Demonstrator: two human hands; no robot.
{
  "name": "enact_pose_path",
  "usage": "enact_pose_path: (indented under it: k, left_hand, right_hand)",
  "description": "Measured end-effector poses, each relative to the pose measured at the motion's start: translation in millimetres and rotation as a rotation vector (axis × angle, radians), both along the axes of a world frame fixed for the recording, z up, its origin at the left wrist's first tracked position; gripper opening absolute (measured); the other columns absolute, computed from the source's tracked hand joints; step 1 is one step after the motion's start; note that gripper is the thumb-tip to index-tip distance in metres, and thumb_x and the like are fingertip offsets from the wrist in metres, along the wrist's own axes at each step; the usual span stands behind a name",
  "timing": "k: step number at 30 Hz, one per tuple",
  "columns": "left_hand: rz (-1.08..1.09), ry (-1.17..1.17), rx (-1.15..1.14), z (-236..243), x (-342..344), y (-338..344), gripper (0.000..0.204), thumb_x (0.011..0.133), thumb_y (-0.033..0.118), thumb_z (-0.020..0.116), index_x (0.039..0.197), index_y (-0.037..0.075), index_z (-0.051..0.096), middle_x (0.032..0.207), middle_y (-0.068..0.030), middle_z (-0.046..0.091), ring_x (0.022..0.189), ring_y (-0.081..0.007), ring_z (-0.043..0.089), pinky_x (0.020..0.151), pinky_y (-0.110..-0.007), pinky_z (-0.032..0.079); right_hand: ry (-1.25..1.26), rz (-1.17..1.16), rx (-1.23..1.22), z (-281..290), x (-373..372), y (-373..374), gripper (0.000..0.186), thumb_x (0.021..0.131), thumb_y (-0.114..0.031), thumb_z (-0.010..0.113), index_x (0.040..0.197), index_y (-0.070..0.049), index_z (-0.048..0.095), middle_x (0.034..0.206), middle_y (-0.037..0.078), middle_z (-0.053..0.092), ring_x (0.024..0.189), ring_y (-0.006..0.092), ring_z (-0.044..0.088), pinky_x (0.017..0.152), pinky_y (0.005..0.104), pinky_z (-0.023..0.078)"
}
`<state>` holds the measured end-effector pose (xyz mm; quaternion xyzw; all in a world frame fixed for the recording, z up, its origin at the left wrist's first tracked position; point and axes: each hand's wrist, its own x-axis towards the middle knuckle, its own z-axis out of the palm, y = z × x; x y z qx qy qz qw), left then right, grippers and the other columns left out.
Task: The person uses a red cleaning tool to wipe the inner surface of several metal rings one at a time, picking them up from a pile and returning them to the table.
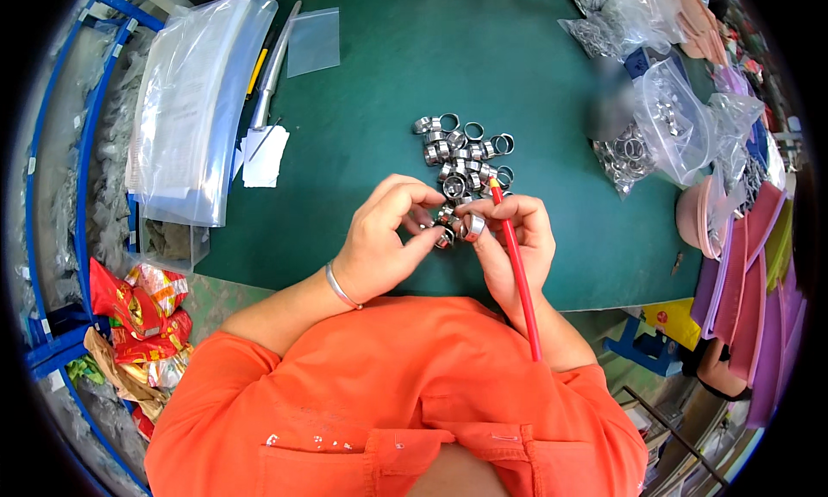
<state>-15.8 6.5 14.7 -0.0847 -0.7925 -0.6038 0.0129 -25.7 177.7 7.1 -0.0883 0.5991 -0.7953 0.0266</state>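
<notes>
A pile of silver metal rings [454,162] lies on the green tabletop [379,109] in front of me. My right hand [522,238] pinches one silver ring [472,227] between thumb and fingertips. A long red pencil [521,277] with a yellowish tip is tucked in the same hand, slanting down across the wrist. My left hand [381,234], with a bangle on its wrist, is at the near end of the pile. Its thumb and index finger are apart, and the thumb tip is beside another ring [444,238]; the other fingertips are partly hidden.
At the left are a stack of clear plastic bags [203,100], a metal rod [274,70], a yellow-black cutter [256,72] and white paper [266,159]. Bags of metal rings [628,152] and a pink container [694,217] line the right side. Blue shelving [82,152] stands far left.
</notes>
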Motion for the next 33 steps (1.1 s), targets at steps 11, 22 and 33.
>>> enact_pose_path:
  k: [11, 22, 33]
  left_hand:
    - [-0.08, -0.019, -0.32, -20, -6, -12, 0.02, 0.079, 0.002, 0.07, 0.094, 0.002, 0.058, 0.088, -0.0084, 0.054, 0.07, -0.0203, 0.059, 0.061, -0.029, 0.05]
    - [0.092, -0.337, 0.244, -25, -10, -11, 0.013, 0.088, -0.001, 0.061, 0.101, -0.004, 0.064, 0.09, -0.0051, 0.064, 0.078, -0.0127, 0.064, 0.067, -0.025, 0.054]
    - [-0.002, -0.486, 0.757, -10, -4, -7, 0.022, 0.082, -0.003, 0.068, 0.102, -0.005, 0.059, 0.108, -0.0166, 0.061, 0.098, -0.0278, 0.065, 0.082, -0.034, 0.056]
  right_hand:
    - [0.1, -0.019, 0.033, -5, 4, 2, 0.027, 0.083, 0.016, 0.054, 0.101, 0.0, 0.041, 0.101, 0.018, 0.063, 0.078, 0.0133, 0.063, 0.071, 0.0265, 0.055]
    - [1.015, -0.851, 0.6, 53, -102, 87, 0.025, 0.077, 0.014, 0.058, 0.095, -0.001, 0.05, 0.089, 0.019, 0.066, 0.082, 0.0272, 0.066, 0.07, 0.0318, 0.053]
    - [0.872, -0.51, 0.547, 40, -71, 54, 0.02, 0.077, 0.015, 0.057, 0.088, -0.001, 0.055, 0.089, 0.017, 0.066, 0.079, 0.025, 0.065, 0.075, 0.0342, 0.052]
